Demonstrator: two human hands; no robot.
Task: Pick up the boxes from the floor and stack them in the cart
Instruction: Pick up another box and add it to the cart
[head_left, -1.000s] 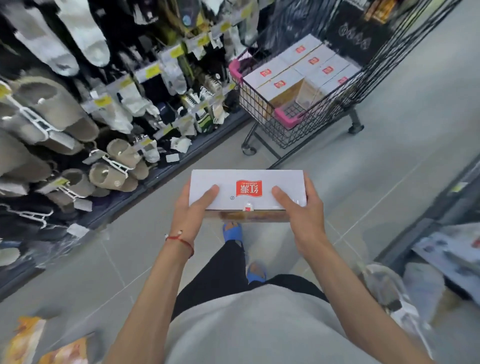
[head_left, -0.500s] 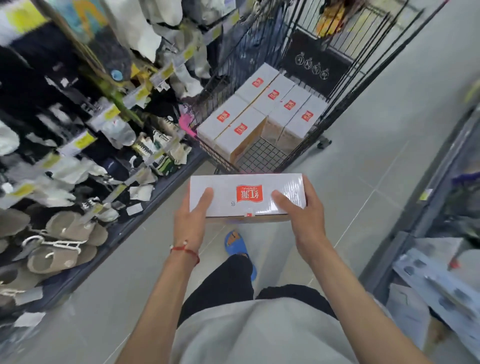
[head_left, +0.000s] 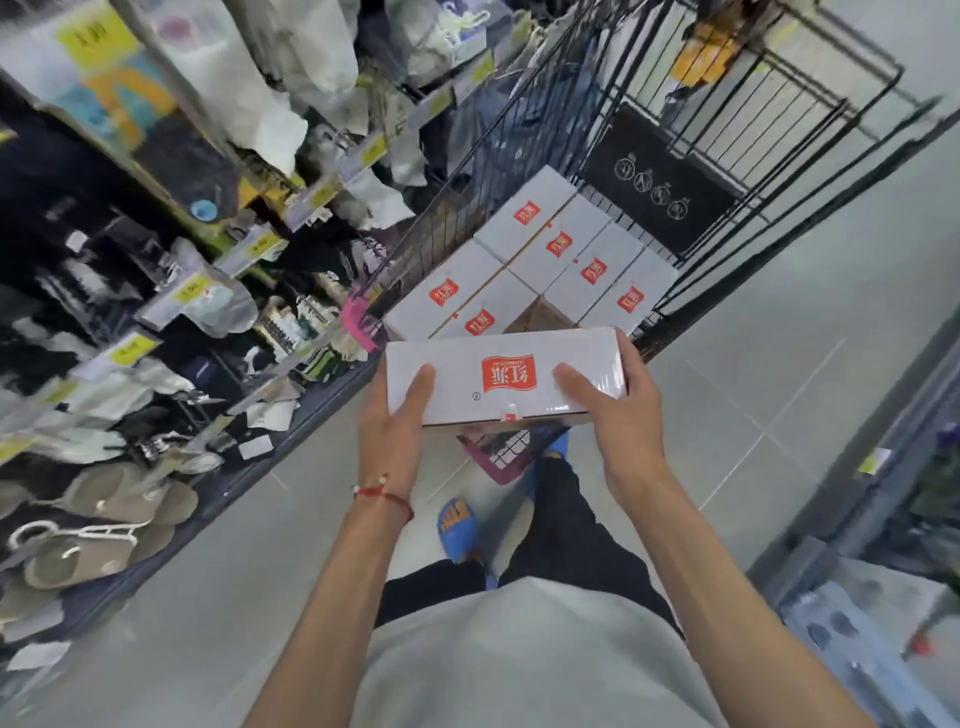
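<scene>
I carry a flat white box (head_left: 498, 358) with a red label, held level in front of me. My left hand (head_left: 395, 426) grips its left end with the thumb on top, and my right hand (head_left: 618, 415) grips its right end the same way. The box hangs over the near edge of a black wire cart (head_left: 519, 452) with pink corner guards. Inside the cart lie several identical white boxes (head_left: 550, 249) packed side by side in one layer.
A shelf of slippers and hanging socks (head_left: 156, 312) runs along the left. A dark shelf base (head_left: 883, 467) borders the right. Grey tiled floor (head_left: 779, 338) lies between them. My feet in blue slippers (head_left: 457, 525) stand just before the cart.
I have walked up to the cart with the box. The cart went from far ahead to directly under the box's front edge. Both hands kept the same hold.
</scene>
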